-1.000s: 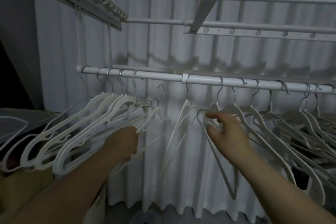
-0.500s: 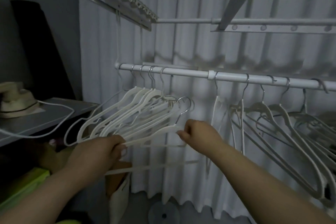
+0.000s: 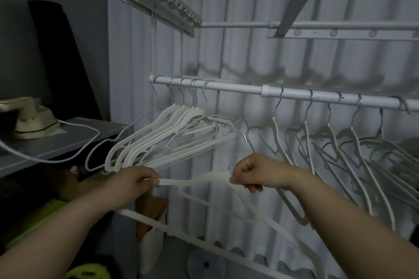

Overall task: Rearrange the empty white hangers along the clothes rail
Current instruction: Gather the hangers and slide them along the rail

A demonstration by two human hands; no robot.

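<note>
Loose hanger (image 3: 204, 176) pulled lower, clear of the bunch (image 3: 172, 133) at the left end of the rail (image 3: 238, 87) — hook (image 3: 245, 145) free in the air. Left hand (image 3: 136, 183) curled round its shoulder tip, right hand (image 3: 251, 174) moved over from mid-rail, pinching the neck. Probably ready to rehook — gap mid-rail open.

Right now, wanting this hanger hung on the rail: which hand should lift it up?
Right hand: it pinches the hanger at the neck, just under the hook, below a bare stretch of rail. The left hand grips only the shoulder end.
</note>
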